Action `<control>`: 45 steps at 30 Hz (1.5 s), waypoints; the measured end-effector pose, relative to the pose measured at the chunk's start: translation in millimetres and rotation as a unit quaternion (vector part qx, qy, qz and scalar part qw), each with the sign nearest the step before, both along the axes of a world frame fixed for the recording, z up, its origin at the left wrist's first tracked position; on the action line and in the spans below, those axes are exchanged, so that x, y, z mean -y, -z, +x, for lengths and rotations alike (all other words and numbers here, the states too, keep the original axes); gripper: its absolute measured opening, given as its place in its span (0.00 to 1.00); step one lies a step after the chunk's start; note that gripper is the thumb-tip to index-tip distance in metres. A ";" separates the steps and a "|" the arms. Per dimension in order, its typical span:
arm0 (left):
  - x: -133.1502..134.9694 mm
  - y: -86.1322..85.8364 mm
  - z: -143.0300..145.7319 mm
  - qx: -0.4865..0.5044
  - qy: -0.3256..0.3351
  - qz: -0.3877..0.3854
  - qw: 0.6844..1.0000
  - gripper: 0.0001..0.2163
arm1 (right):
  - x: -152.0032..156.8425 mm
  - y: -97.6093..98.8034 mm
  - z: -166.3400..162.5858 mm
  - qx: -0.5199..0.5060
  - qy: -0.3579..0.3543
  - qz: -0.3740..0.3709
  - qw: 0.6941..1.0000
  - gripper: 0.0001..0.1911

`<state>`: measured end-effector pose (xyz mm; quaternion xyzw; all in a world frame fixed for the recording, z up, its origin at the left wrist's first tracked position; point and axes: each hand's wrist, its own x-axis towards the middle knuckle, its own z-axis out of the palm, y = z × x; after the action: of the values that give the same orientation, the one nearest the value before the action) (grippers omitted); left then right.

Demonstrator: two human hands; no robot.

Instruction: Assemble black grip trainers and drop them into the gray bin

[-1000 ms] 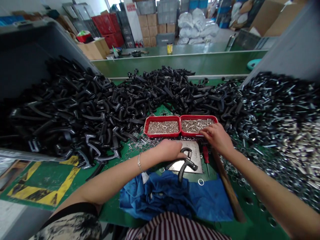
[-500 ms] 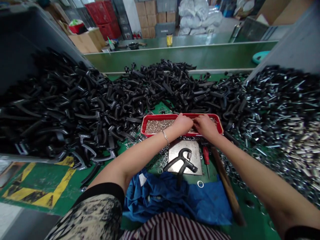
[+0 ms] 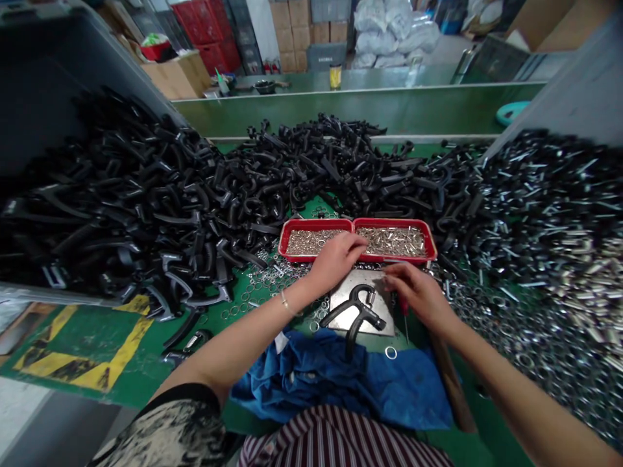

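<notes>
My left hand (image 3: 337, 258) hovers over the near edge of a red two-part tray (image 3: 352, 227), fingers pressed together; whether a small piece is between them I cannot make out. The tray's left part holds tiny metal pieces, and its right part holds small pins (image 3: 395, 241). My right hand (image 3: 422, 293) is closed in a pinch just in front of the tray, above the plate's right edge, its contents too small to name. Below my hands, a black hand-grip exerciser (image 3: 357, 311) with a small spring lies on a metal plate (image 3: 341, 295).
Black handles (image 3: 195, 201) are heaped left and behind. Bolts and metal sleeves (image 3: 579, 279) pile up at the right. A blue cloth (image 3: 311, 376) with a ring (image 3: 390, 353), a wooden stick (image 3: 450, 389) and a red screwdriver (image 3: 403, 305) lie close by.
Both hands have come out of the tray's right part. My left hand moved left and slightly nearer; my right hand drew back toward me, over the plate's edge. The exerciser stays put.
</notes>
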<state>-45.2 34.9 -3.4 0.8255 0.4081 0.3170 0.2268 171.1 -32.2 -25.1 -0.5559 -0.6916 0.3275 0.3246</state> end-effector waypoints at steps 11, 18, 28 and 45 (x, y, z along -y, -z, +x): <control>81.2 40.4 -14.3 -0.003 -0.026 -0.147 0.989 0.06 | 11.1 17.0 -12.3 0.092 -0.003 -0.043 0.995 0.13; 81.5 43.1 -11.1 0.007 -0.056 -0.149 0.987 0.07 | 16.4 12.0 -25.7 0.329 -0.016 0.032 0.944 0.12; 84.8 42.8 -9.1 -0.173 0.030 0.013 0.984 0.11 | 33.7 1.8 4.4 0.385 0.000 0.056 0.921 0.11; 134.2 24.5 2.6 -0.336 0.002 0.062 0.940 0.21 | 82.3 -1.6 39.9 0.169 0.061 0.034 0.983 0.14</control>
<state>-42.6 -99.3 -27.9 0.8974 0.4381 0.0451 0.0250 211.1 -114.5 -23.5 -0.6334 -0.7117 0.1849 0.2410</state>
